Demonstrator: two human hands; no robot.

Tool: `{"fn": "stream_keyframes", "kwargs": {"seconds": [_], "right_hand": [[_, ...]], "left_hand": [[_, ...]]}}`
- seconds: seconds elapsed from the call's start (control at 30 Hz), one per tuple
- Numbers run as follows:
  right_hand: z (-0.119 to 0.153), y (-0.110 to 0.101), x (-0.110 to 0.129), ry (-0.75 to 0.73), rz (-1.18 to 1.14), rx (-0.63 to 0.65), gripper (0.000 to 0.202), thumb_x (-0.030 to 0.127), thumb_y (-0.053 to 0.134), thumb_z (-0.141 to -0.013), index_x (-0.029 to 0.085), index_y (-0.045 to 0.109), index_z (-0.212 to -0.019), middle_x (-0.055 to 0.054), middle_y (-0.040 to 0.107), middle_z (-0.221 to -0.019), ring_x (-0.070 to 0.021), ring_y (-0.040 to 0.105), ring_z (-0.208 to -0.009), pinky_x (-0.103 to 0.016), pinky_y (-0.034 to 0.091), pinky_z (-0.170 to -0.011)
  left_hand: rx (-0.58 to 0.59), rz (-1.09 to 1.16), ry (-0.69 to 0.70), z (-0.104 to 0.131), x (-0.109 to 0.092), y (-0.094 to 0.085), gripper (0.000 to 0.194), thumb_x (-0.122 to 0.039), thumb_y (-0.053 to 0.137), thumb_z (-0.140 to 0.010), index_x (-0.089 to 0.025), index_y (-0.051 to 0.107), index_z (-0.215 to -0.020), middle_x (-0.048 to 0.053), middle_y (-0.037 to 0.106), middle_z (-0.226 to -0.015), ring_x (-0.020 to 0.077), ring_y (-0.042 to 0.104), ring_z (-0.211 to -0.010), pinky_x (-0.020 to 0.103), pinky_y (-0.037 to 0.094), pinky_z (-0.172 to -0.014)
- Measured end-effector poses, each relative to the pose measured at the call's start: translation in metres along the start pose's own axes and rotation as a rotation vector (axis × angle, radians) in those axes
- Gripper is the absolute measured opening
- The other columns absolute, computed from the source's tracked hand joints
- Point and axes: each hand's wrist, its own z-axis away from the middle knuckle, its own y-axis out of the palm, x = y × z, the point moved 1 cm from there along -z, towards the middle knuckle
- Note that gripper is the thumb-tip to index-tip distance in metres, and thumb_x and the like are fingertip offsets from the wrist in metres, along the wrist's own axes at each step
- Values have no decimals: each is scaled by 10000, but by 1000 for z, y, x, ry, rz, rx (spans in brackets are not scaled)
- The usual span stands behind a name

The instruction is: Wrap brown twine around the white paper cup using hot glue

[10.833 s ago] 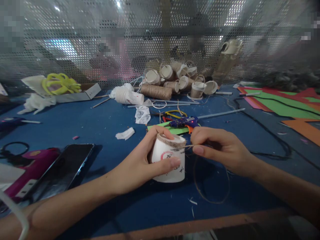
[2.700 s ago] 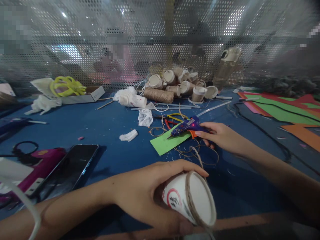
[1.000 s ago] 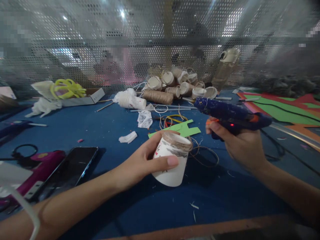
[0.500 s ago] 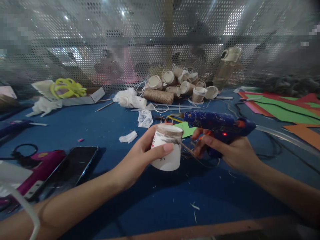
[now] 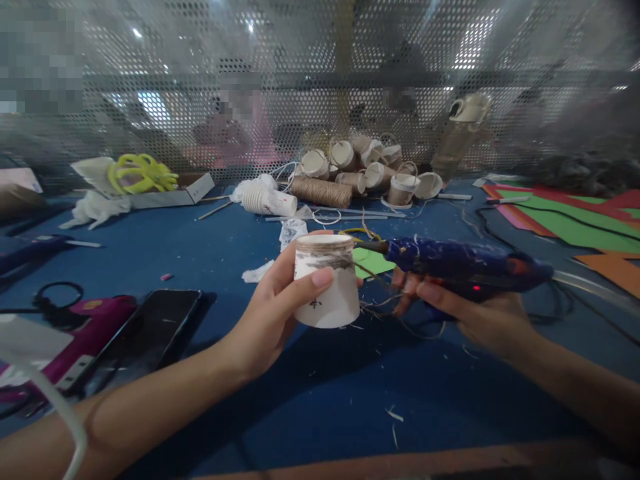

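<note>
My left hand (image 5: pixel 280 300) is wrapped round a white paper cup (image 5: pixel 330 303) with dark printing, its thumb pressed on the front. Brown twine (image 5: pixel 325 247) circles the cup just below the rim, and a loose strand runs from the cup towards my right hand (image 5: pixel 450 300). That hand is closed round the handle of a blue glue gun (image 5: pixel 450 260) with a small red light. The gun's metal nozzle points left, close to the cup's upper right side; whether it touches cannot be made out.
Twine-wrapped cups (image 5: pixel 373 175) and a twine roll (image 5: pixel 320 191) lie at the back, beside stacked white cups (image 5: pixel 267 200). A phone (image 5: pixel 155 327) and magenta power strip (image 5: pixel 95 333) are at left. Coloured sheets (image 5: pixel 575 220) lie at right.
The cup has turned a little and moved slightly left and up. The glue gun has become more level, with its nozzle now by the cup's twine.
</note>
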Motion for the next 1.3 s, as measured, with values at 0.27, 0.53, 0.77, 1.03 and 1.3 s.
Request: {"fn": "stream_keyframes", "kwargs": {"seconds": [0.27, 0.53, 0.77, 1.03, 1.3], "right_hand": [[-2, -7, 5, -231, 34, -29, 155, 208, 735, -887, 278, 600, -853, 42, 624, -763, -129, 597, -616, -290, 493, -580], [-4, -16, 0, -438, 167, -11, 154, 153, 692, -847, 237, 574, -796, 26, 569, -735, -145, 523, -630, -323, 401, -570], [-3, -15, 8, -476, 242, -16, 157, 135, 655, -836, 235, 545, -786, 41, 543, -723, -132, 511, -609, -321, 380, -555], [-1, -15, 9, -505, 286, -30, 165, 131, 650, -846, 234, 534, -788, 46, 543, -707, -120, 509, -588, -317, 371, -536], [-1, -14, 10, -502, 297, -27, 195, 103, 658, -829, 232, 521, -777, 47, 533, -707, -116, 502, -581, -319, 370, -525]], "left_hand": [[134, 77, 16, 2, 0, -1, 506, -401, 681, -881, -233, 545, -1339, 109, 772, -1121, 309, 737, -1027, 353, 592, -819], [107, 97, -40, 2, 0, 2, 566, -429, 760, -811, -209, 591, -1304, 113, 742, -1143, 277, 735, -969, 346, 574, -850], [163, 48, -16, 2, 2, -1, 564, -443, 715, -851, -222, 549, -1343, 109, 749, -1144, 269, 730, -961, 316, 562, -804], [171, -42, 31, 3, 6, -8, 475, -427, 655, -915, -286, 564, -1360, 63, 686, -1292, 286, 631, -1159, 331, 482, -929], [165, -78, 41, 2, 4, -7, 457, -426, 659, -921, -319, 562, -1354, 32, 643, -1352, 319, 524, -1313, 371, 397, -1038]]}}
